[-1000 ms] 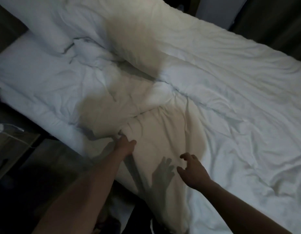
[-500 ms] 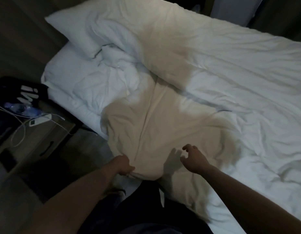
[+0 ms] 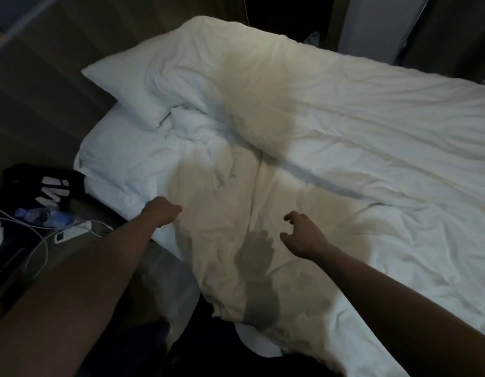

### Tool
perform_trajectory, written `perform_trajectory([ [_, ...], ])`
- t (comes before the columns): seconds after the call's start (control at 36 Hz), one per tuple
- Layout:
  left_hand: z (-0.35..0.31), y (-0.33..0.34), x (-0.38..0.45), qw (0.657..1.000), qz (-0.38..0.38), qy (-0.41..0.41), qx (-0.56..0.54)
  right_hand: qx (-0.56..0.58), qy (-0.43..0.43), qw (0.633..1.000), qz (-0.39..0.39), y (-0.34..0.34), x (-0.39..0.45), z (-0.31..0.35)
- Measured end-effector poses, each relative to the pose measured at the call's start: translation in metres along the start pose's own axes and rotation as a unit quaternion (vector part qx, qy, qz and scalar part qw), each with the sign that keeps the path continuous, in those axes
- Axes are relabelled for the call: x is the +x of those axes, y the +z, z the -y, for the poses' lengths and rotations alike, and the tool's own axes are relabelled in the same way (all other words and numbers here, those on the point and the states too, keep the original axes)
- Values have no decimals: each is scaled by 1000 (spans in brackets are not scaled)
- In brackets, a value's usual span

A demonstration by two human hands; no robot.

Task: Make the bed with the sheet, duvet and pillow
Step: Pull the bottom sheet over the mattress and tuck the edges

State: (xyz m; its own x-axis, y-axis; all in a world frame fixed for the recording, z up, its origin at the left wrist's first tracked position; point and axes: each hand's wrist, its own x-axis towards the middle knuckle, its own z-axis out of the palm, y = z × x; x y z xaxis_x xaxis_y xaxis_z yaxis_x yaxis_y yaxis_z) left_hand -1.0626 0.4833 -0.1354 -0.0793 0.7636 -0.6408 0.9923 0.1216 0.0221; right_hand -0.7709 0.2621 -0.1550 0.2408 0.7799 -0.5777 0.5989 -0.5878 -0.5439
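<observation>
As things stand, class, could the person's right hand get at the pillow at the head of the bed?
Probably not without leaning in. The right hand hovers open over the duvet, while the pillow lies far off at the head end. Nothing blocks the way except distance.

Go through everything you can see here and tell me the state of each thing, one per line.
Duvet: spread over the bed, wrinkled, near edge bunched.
Pillow: at the head, partly under the duvet.
Sheet: on the mattress, creased.
Left hand: gripping the duvet edge.
Right hand: above the duvet, fingers loosely curled, holding nothing.
Cables: tangled on the bedside table.
</observation>
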Motion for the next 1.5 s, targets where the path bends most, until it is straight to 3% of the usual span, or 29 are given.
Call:
perform_trajectory([
  [0.19,49,-49,107,1000,17,-19,-3,10,16,1000,-11,20,69,73],
  [0.44,84,-104,242,1000,-7,6,16,45,119,992,-17,82,184,160],
  [0.61,81,-108,316,999,-6,36,6,53,214,975,4,129,243,181],
  [0.78,61,-83,348,998,12,62,13,38,283,958,-28,155,262,173],
  [1.0,46,-108,311,991,16,115,60,8,181,983,-20,145,244,178],
  [1.17,108,-168,286,996,-19,66,62,50,74,995,-40,122,212,208],
  [1.25,152,-207,270,997,-70,17,13,100,1,995,-1,125,180,233],
  [1.36,195,-237,245,986,-163,-17,4,84,-71,991,73,160,143,264],
  [1.42,208,-232,244,990,-129,-27,55,39,-60,990,121,184,141,269],
  [1.5,214,-212,253,979,14,-56,194,-27,-10,982,186,208,147,264],
])
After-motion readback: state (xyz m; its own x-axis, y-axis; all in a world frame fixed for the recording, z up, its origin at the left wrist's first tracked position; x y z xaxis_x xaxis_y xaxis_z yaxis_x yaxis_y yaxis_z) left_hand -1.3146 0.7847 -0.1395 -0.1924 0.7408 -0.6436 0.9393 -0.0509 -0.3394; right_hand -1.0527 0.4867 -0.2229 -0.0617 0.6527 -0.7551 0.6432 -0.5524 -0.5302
